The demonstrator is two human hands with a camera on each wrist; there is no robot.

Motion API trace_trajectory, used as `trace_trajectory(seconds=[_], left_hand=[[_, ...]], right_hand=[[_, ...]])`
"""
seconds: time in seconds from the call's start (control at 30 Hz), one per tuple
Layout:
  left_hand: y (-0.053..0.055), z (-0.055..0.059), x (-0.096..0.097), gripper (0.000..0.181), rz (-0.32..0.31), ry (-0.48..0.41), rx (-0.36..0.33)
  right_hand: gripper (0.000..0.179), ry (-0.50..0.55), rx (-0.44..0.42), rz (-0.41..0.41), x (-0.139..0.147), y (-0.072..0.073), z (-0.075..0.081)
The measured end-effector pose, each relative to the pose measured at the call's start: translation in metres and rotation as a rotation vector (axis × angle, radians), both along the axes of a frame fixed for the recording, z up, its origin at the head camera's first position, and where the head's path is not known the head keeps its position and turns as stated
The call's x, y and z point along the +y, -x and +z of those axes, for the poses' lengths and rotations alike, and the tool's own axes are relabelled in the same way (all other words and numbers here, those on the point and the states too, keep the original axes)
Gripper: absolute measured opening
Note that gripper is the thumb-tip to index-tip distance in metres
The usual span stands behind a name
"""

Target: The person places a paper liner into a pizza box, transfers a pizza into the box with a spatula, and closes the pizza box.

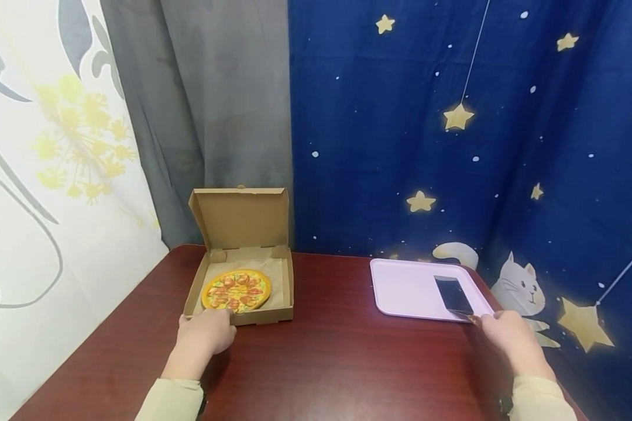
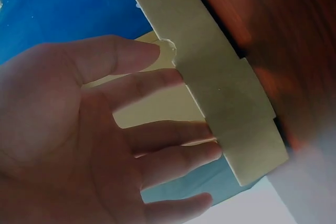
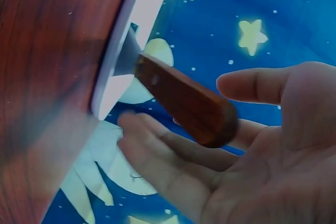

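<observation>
A pizza with a yellow crust lies in an open cardboard pizza box on the left of the table. My left hand is at the box's front wall. In the left wrist view its fingers reach out spread, the tips at the wall's upper edge. On the right, a spatula with a flat metal blade lies on a pale pink tray, its wooden handle jutting past the near rim. Around that handle my right hand is spread, thumb apart from it; finger contact is unclear.
The dark red wooden table extends between box and tray. The box lid stands raised at the back, near a grey curtain. A blue star-patterned curtain hangs behind the tray and along the right side.
</observation>
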State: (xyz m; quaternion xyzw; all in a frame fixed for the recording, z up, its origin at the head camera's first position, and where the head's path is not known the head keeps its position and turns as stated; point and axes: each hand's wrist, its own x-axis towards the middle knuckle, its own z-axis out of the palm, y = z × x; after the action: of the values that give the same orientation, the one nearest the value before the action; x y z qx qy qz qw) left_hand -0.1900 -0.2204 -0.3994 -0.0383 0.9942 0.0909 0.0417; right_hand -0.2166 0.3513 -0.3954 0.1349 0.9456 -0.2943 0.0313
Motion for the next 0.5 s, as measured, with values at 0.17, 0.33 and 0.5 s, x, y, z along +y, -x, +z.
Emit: trace_trajectory(seconds=[0.17,0.33,0.5], left_hand=[[0.002,0.002,0.002,0.04,0.004,0.014,-0.006],[0.003,0.002,0.004,0.038,-0.029,0.034,0.02],[0.006,0.001,0.004,0.046,-0.096,0.04,0.097]], right_hand=[[0.062,-0.114,0.061,0.034,-0.007,-0.006,0.008],[0.07,-0.171,0.069,0.075,-0.017,-0.009,0.016],[0.075,-0.174,0.045,0.107,-0.029,-0.013,0.022]])
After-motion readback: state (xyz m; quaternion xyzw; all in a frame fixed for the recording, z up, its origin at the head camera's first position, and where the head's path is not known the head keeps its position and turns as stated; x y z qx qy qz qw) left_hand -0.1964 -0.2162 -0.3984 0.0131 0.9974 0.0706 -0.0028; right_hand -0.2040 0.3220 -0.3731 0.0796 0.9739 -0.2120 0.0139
